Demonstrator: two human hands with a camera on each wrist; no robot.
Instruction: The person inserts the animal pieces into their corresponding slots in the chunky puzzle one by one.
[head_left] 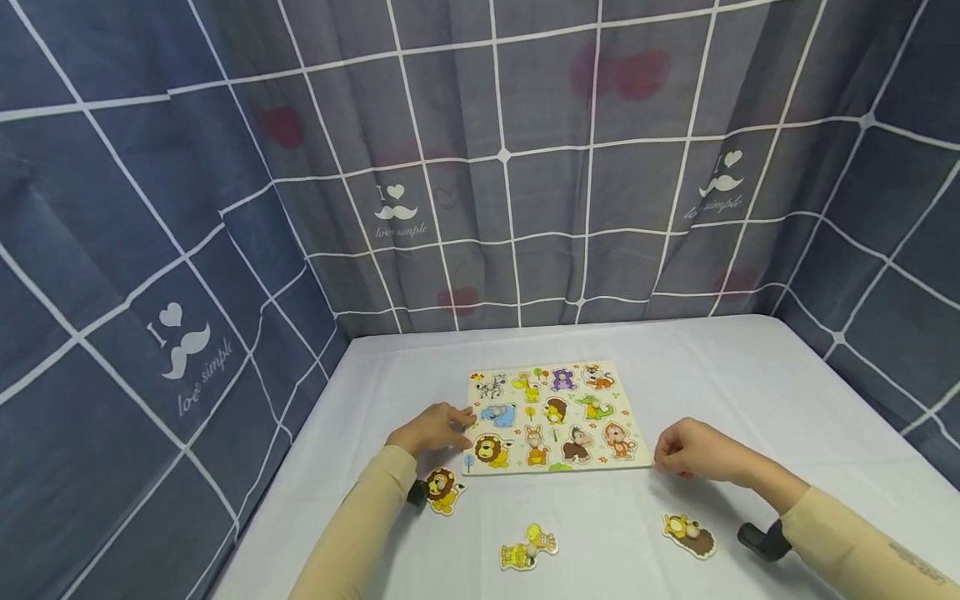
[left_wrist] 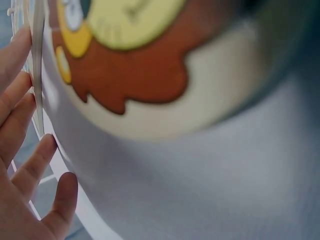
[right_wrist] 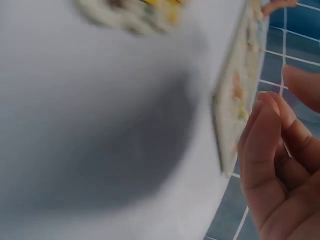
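A pale puzzle board (head_left: 517,468) with several animal pictures lies flat on the table. My left hand (head_left: 435,427) touches its left edge, fingers extended; the left wrist view shows the fingertips (left_wrist: 22,47) against the side. Just below that hand is a lion piece (head_left: 443,491), large and close in the left wrist view. By the board's lower right corner, my right hand (head_left: 697,452) has its fingers loosely curled, thumb apart, with nothing between them. A hedgehog piece (head_left: 690,536) lies below it. In front of the board is a giraffe piece (head_left: 529,547).
The table has a white cloth (head_left: 600,533). Dark checked curtains (head_left: 547,200) stand behind it and at both sides. A black wrist device (head_left: 765,540) juts out near the right forearm, and another (head_left: 417,493) sits beside the lion piece.
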